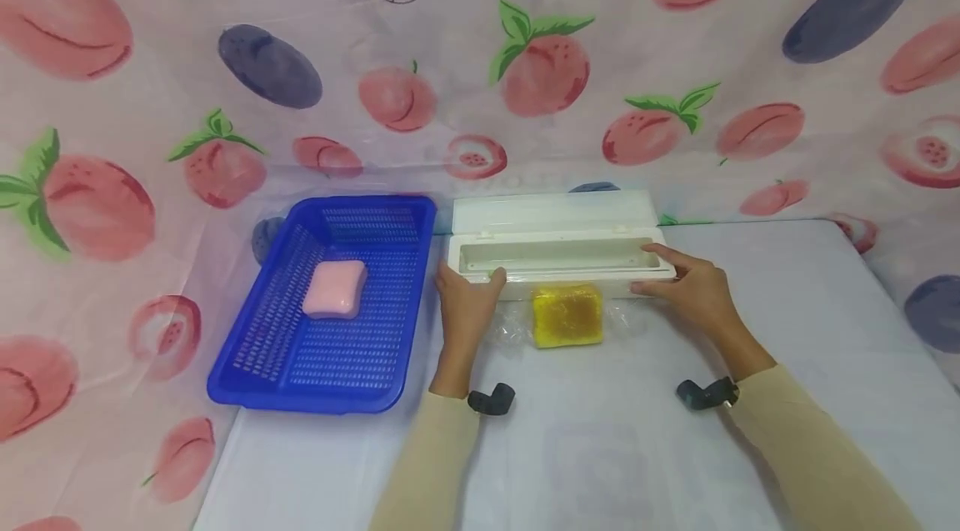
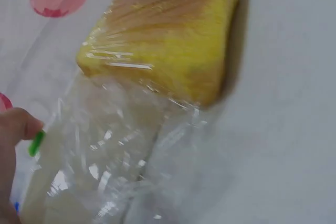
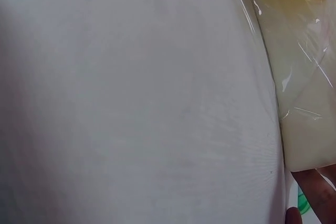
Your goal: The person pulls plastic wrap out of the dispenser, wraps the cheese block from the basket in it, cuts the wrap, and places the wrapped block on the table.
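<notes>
A long white box (image 1: 555,274), which looks like a cling film dispenser, lies at the back with its lid (image 1: 555,212) raised and a long hollow showing inside. My left hand (image 1: 467,306) grips its left end, the thumb beside a small green piece (image 2: 37,142) on the front edge. At the right end, my right hand (image 1: 697,291) holds the box between thumb and fingers. Directly in front sits a yellow, brown-topped block (image 1: 567,316), like bread or sponge cake, wrapped in clear film (image 2: 110,145). Loose film spreads from both its sides, over the box's front in the wrist views.
To the left stands a blue plastic basket (image 1: 348,402) with a pink, rounded block (image 1: 335,289) like a soap bar inside. A white cloth (image 1: 570,448) covers the table. Behind hangs a fruit-printed sheet (image 1: 465,31).
</notes>
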A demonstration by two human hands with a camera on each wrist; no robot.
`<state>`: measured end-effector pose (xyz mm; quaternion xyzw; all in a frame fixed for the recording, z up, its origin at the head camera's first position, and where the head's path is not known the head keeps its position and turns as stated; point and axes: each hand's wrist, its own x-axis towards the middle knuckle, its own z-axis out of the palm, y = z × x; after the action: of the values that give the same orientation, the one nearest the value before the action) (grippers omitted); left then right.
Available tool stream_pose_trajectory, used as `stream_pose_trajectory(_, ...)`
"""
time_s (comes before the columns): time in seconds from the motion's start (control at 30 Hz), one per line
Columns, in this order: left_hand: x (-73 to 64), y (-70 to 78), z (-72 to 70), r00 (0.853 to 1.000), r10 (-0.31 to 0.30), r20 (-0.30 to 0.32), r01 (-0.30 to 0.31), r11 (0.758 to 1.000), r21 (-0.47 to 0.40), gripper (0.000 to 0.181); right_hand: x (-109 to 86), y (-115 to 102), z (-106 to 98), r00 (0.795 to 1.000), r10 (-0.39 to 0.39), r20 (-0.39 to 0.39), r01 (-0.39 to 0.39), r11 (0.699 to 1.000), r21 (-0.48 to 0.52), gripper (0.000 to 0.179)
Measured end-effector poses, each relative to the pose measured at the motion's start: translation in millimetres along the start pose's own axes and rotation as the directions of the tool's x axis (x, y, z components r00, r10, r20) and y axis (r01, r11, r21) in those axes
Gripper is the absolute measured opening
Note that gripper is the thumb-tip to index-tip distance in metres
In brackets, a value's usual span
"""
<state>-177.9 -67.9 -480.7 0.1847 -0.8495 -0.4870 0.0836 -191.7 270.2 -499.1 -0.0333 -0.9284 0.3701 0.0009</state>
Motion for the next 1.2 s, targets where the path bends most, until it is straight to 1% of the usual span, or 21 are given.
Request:
stream_pose_trajectory(0.13, 0.3, -9.2, 1.1, 0.999, 0.009, -0.031, -0.009, 1.0, -0.002, 0.08, -0.6, 2.9, -0.1, 1.0, -0.001, -0.016, 0.001, 1.0, 0.008, 0.085)
stream_pose_trajectory(0.27, 4.3, -19.3, -3.5, 0.991, 0.09, -0.103, -0.087, 0.996, 0.035, 0.048, -1.7, 2.4, -0.8, 1.0, -0.005, -0.008, 0.005, 1.0, 0.01, 0.085)
stream_pose_trajectory(0.33, 6.3, -24.1, -6.2, 0.985, 0.135, -0.11, -0.131, 0.99, 0.045, 0.037, -2.3, 1.6, -0.8, 1.0, -0.005, -0.01, 0.005, 1.0, 0.014, 0.084)
stream_pose_trajectory(0.4, 6.8, -27.1, -9.6, 0.981, 0.167, -0.098, -0.163, 0.986, 0.044, 0.035, -2.3, 1.7, -0.3, 1.0, -0.004, -0.012, 0.004, 1.0, 0.01, 0.084)
stream_pose_trajectory(0.5, 5.4, -27.0, -13.9, 0.983, 0.177, -0.051, -0.175, 0.984, 0.037, 0.038, -2.8, -1.0, -0.3, 1.0, -0.001, -0.001, 0.001, 1.0, 0.011, 0.084)
stream_pose_trajectory(0.57, 0.0, -23.4, -16.3, 0.982, 0.184, -0.037, -0.182, 0.983, 0.036, 0.04, -4.3, -4.5, -2.0, 0.999, -0.002, 0.042, 0.002, 1.0, -0.001, 0.088)
stream_pose_trajectory(0.63, -10.4, -18.1, -17.2, 0.974, 0.221, -0.04, -0.217, 0.972, 0.089, 0.044, -7.0, -8.9, -5.5, 0.994, 0.012, 0.11, -0.014, 1.0, 0.013, 0.093)
stream_pose_trajectory(0.67, -17.7, -14.6, -17.0, 0.964, 0.264, -0.039, -0.256, 0.957, 0.14, 0.047, -8.8, -11.3, -7.5, 0.988, 0.019, 0.151, -0.022, 1.0, 0.019, 0.095)
stream_pose_trajectory(0.7, -26.1, -10.9, -16.3, 0.947, 0.319, -0.033, -0.307, 0.93, 0.203, 0.05, -11.1, -13.7, -9.5, 0.982, 0.025, 0.186, -0.031, 0.999, 0.027, 0.096)
stream_pose_trajectory(0.73, -34.6, -7.1, -14.6, 0.921, 0.388, -0.021, -0.367, 0.888, 0.277, 0.051, -13.8, -16.1, -11.4, 0.979, 0.021, 0.205, -0.027, 0.999, 0.027, 0.097)
stream_pose_trajectory(0.77, -43.0, -2.9, -12.7, 0.889, 0.457, -0.001, -0.428, 0.834, 0.349, 0.052, -16.7, -18.6, -13.0, 0.98, 0.01, 0.199, -0.016, 1.0, 0.026, 0.098)
stream_pose_trajectory(0.8, -49.9, 0.5, -10.0, 0.85, 0.525, 0.026, -0.488, 0.77, 0.412, 0.05, -19.8, -21.6, -13.8, 0.986, -0.018, 0.169, 0.015, 1.0, 0.02, 0.097)
stream_pose_trajectory(0.87, -59.5, 7.2, -4.0, 0.772, 0.628, 0.102, -0.587, 0.642, 0.493, 0.044, -26.9, -30.3, -12.9, 0.986, -0.149, 0.07, 0.151, 0.988, -0.017, 0.09)
stream_pose_trajectory(0.9, -61.8, 9.7, -0.6, 0.742, 0.656, 0.138, -0.619, 0.593, 0.515, 0.041, -30.3, -35.2, -11.3, 0.97, -0.242, 0.017, 0.242, 0.968, -0.063, 0.084)
stream_pose_trajectory(0.93, -62.4, 11.5, 2.9, 0.72, 0.672, 0.172, -0.642, 0.552, 0.532, 0.039, -33.2, -40.8, -9.1, 0.939, -0.344, -0.031, 0.338, 0.933, -0.12, 0.078)
stream_pose_trajectory(1.0, -60.8, 12.6, 9.4, 0.703, 0.673, 0.23, -0.663, 0.501, 0.557, 0.037, -38.9, -53.2, -2.4, 0.85, -0.522, -0.073, 0.492, 0.836, -0.244, 0.064)
stream_pose_trajectory(1.03, -59.8, 12.3, 12.2, 0.701, 0.664, 0.259, -0.669, 0.488, 0.561, 0.036, -41.1, -58.7, 1.5, 0.802, -0.594, -0.059, 0.553, 0.777, -0.299, 0.059)
stream_pose_trajectory(1.07, -58.8, 11.7, 14.8, 0.704, 0.651, 0.282, -0.672, 0.483, 0.562, 0.036, -43.1, -63.5, 5.2, 0.766, -0.642, -0.029, 0.595, 0.726, -0.345, 0.055)
stream_pose_trajectory(1.1, -58.0, 10.6, 17.2, 0.707, 0.639, 0.301, -0.674, 0.483, 0.559, 0.035, -44.4, -66.8, 9.2, 0.739, -0.674, -0.003, 0.621, 0.683, -0.384, 0.052)
stream_pose_trajectory(1.13, -57.3, 9.2, 19.5, 0.71, 0.629, 0.316, -0.677, 0.487, 0.553, 0.033, -45.6, -69.7, 12.7, 0.725, -0.688, 0.02, 0.634, 0.656, -0.409, 0.05)
stream_pose_trajectory(1.2, -57.0, 7.1, 23.1, 0.718, 0.607, 0.341, -0.682, 0.517, 0.517, 0.033, -47.6, -71.4, 19.1, 0.723, -0.689, 0.049, 0.636, 0.636, -0.437, 0.048)
